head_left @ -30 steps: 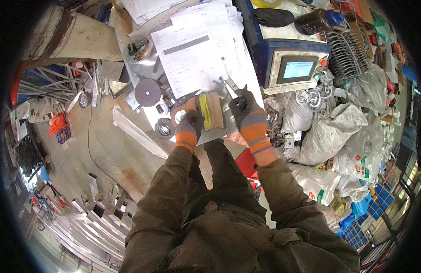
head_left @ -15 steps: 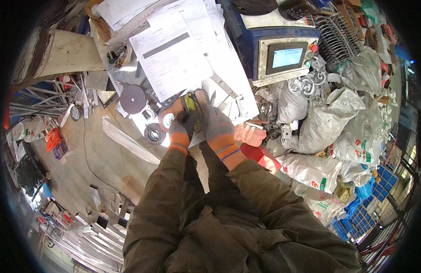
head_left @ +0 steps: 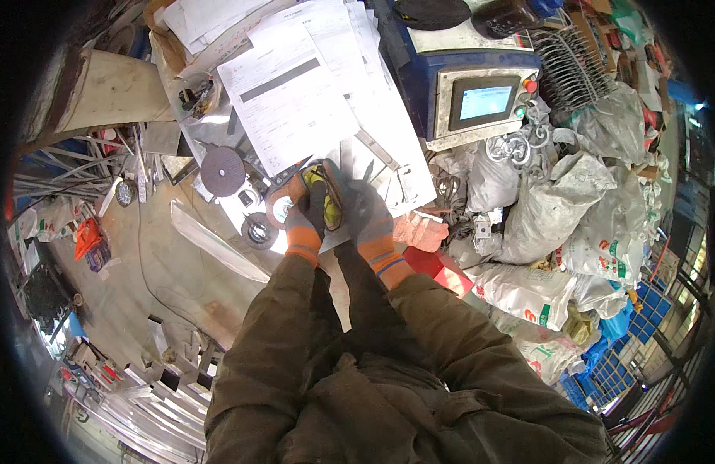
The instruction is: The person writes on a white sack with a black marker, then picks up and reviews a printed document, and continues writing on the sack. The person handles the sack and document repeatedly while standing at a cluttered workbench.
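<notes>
Both my hands wear grey and orange work gloves and are close together over the near edge of a paper-covered table. My left hand (head_left: 307, 220) is closed round a yellow-green and black object (head_left: 316, 193), whose exact kind I cannot make out. My right hand (head_left: 370, 216) lies against its right side, fingers bent and partly blurred; whether it grips the object is unclear. Beside my left hand are an abrasive disc (head_left: 280, 207) and a dark round disc (head_left: 260, 230). Farther left lies a larger brown cutting disc (head_left: 223, 171).
Printed sheets (head_left: 295, 100) cover the table, with a metal square (head_left: 379, 149) on them. A machine with a lit screen (head_left: 485, 101) stands at the far right. Stuffed sacks (head_left: 554, 197) crowd the right side. Metal profiles (head_left: 168, 398) lie at the lower left.
The yellow-green and black object has turned, and more of its yellow side shows. My right hand has shifted slightly right, away from my left. The whole view has moved a little.
</notes>
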Motion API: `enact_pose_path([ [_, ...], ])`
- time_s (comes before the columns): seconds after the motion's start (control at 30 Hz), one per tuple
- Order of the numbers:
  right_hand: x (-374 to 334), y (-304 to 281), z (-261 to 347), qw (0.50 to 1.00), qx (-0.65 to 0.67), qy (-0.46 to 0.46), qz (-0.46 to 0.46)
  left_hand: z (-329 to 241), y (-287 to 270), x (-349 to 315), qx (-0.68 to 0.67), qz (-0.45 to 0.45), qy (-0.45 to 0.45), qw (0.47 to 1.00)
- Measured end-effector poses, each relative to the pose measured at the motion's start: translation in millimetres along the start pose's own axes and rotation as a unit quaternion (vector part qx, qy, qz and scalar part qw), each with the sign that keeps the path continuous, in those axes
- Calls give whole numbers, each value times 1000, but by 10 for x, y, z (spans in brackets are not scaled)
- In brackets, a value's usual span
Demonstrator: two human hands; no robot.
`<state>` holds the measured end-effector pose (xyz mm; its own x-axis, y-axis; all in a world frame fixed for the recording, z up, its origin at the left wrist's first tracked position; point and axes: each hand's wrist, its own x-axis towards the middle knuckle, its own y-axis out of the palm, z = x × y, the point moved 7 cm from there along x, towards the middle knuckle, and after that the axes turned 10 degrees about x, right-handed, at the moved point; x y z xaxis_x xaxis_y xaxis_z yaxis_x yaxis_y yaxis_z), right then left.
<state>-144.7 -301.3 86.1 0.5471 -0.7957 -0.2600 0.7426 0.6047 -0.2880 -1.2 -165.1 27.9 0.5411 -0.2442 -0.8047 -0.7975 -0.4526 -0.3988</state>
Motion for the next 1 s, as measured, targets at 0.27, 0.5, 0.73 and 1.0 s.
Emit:
enact_pose_path([
  [0.27, -202, 247, 173, 987, -83, -138, -20, 348, 288, 328, -40, -78, 146, 985],
  [0.5, -81, 46, 96, 994, -79, -70, -20, 141, 365, 321, -128, 32, 68, 989],
  [0.73, 564, -704, 447, 990, -51, -130, 12, -542, 186, -455, -83, 85, 124, 985],
  [1.0, 2746, -2234, 1180, 864, -365, -346, -11, 364, -987, -1308, 265, -5, 286, 921],
])
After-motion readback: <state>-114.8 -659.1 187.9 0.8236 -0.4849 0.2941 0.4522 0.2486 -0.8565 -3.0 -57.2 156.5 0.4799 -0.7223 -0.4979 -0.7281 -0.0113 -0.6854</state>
